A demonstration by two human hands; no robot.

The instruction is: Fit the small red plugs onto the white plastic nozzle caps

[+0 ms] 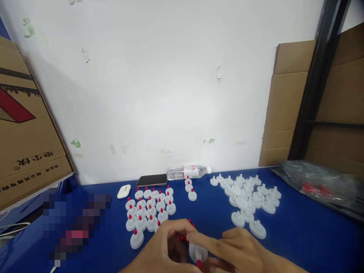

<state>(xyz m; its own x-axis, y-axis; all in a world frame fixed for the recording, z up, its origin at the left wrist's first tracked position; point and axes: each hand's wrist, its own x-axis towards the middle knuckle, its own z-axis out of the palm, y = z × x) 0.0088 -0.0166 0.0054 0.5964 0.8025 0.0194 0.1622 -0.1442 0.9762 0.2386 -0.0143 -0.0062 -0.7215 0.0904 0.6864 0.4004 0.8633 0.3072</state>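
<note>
At the bottom middle, a translucent white cap (196, 251) with a red tip pointing toward me sits between my hands. My left hand (165, 246) curls in from the left with its fingers bent, gripping the cap's near side. From the right, my right hand (239, 248) closes on the same cap, its index finger stretched across toward my left fingers. Part of the cap is hidden by both hands. Several small red tips (182, 238) lie just behind it, partly covered by my fingers.
White caps with red tips (151, 222) stand in rows at left; three more (192, 195) form a short line. Plain white caps (243, 201) cluster at right. A phone (152, 180), white case (124, 191) and lying water bottle (178, 173) are near the wall. A plastic bag (321, 185) lies right.
</note>
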